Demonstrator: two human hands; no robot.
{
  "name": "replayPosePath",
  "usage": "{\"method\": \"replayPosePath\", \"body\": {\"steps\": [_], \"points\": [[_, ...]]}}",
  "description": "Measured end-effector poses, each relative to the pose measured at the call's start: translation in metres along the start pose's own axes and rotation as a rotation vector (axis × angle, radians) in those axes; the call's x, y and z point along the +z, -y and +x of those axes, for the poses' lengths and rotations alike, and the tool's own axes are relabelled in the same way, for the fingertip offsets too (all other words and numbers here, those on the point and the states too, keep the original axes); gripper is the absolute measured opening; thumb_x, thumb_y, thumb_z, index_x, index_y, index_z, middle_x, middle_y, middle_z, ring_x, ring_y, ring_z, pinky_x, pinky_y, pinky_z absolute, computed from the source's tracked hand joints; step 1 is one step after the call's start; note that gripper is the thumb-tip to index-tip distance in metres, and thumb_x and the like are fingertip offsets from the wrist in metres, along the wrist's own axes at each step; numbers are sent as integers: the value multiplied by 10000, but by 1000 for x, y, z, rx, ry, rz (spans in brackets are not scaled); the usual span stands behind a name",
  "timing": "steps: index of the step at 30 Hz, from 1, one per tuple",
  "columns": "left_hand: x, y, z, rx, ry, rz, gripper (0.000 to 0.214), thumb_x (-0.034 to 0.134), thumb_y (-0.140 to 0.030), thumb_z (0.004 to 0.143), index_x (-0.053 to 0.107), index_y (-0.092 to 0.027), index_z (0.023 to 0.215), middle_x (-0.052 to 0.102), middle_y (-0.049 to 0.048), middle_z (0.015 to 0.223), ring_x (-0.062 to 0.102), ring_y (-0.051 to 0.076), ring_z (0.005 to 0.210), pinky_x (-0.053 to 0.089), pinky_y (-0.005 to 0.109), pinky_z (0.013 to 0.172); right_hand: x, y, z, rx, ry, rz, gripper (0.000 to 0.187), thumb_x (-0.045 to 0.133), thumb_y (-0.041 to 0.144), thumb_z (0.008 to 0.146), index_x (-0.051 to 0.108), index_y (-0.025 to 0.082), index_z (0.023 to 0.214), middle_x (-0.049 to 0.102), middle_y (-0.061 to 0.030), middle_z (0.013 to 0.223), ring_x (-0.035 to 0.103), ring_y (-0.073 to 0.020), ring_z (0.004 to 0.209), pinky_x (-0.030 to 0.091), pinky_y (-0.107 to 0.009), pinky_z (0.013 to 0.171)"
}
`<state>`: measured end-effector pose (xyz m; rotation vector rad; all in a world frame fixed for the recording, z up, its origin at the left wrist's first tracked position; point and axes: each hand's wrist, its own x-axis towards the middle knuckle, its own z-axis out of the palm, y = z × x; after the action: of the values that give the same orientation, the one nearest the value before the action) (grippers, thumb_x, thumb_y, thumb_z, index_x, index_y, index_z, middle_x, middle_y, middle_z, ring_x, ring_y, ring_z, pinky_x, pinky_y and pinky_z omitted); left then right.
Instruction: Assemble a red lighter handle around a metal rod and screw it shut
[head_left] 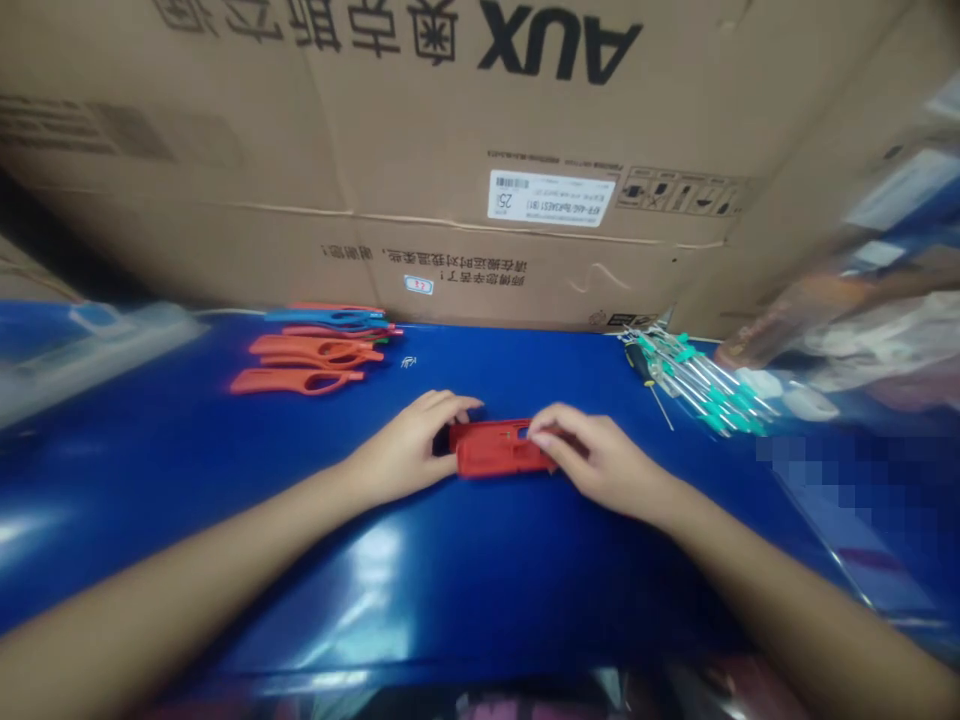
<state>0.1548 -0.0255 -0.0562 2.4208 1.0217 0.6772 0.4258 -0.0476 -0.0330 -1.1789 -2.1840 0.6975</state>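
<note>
A red plastic shell [495, 447] with a hollow, ribbed inner face lies level just above or on the blue table, in the middle. My left hand [409, 445] grips its left end, the thumb at the near side and the fingers curled over the far side. At the right end, my right hand [600, 455] is closed, thumb and forefinger pinched together over the shell by a small opening. Whether a tiny part sits between those fingertips is too small to tell.
Orange and blue lighter-shaped housings [315, 350] are stacked at the back left. Metal rods with green ends [705, 385] lie at the back right, beside a dark-handled screwdriver [640, 365]. A large cardboard box [420, 160] stands behind the blue table [480, 570]. Plastic bags [885, 340] lie far right.
</note>
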Motion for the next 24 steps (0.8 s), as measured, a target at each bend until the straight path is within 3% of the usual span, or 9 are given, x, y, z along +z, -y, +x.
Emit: {"method": "replayPosePath", "body": {"steps": [3,5,10,12,15,17,21,24], "points": [[0,5,0,-14,-25,-29,448,701,-290,874,596,-206,1301,642,67,1103,605,230,1041,509,402,951,3,7,-5,-119,244,-103,178,482,298,1033,637,226,985,697,-12,930,623,-151,841,470,-289,773],[-2,4,0,-9,-48,-46,429,704,-320,883,603,-215,1286,629,70,1142,583,234,1082,491,406,977,8,8,-5,-213,300,-230,186,475,272,1032,640,218,964,681,-35,971,593,-186,913,461,-343,835],[-11,-6,-1,70,23,-52,316,567,-291,971,612,-221,1276,630,84,1219,538,250,1158,429,430,1026,14,-3,4,-222,187,-314,116,561,280,988,628,204,1046,643,-86,1101,556,-233,1010,454,-406,884],[-12,-8,-2,92,86,-45,351,598,-267,928,610,-221,1276,636,83,1217,544,258,1140,427,439,1003,8,-7,7,-164,150,-283,188,615,300,955,607,209,1119,633,-93,1139,548,-237,1026,456,-411,894],[-11,-8,-4,105,127,-11,404,613,-195,862,616,-216,1266,638,77,1215,549,259,1122,427,443,983,-4,-13,10,-144,206,-257,290,661,315,919,593,227,1186,635,-85,1154,549,-241,1046,452,-422,914],[-8,-6,-5,108,113,21,386,594,-167,858,632,-220,1239,643,71,1209,541,259,1127,425,450,987,-10,-16,11,-162,238,-228,239,652,304,926,614,232,1150,653,-74,1111,563,-230,1026,454,-412,907],[-5,-2,-5,97,36,50,294,573,-176,890,657,-219,1169,664,73,1166,538,264,1111,442,461,972,-11,-23,13,-192,179,-165,53,627,241,930,642,218,975,665,-58,978,576,-199,923,473,-368,838],[-4,0,-3,94,-21,47,238,579,-195,911,665,-210,1133,668,81,1135,554,258,1088,467,452,956,-6,-22,14,-223,154,-174,34,625,237,927,648,217,941,666,-48,943,581,-190,887,479,-359,820]]}}
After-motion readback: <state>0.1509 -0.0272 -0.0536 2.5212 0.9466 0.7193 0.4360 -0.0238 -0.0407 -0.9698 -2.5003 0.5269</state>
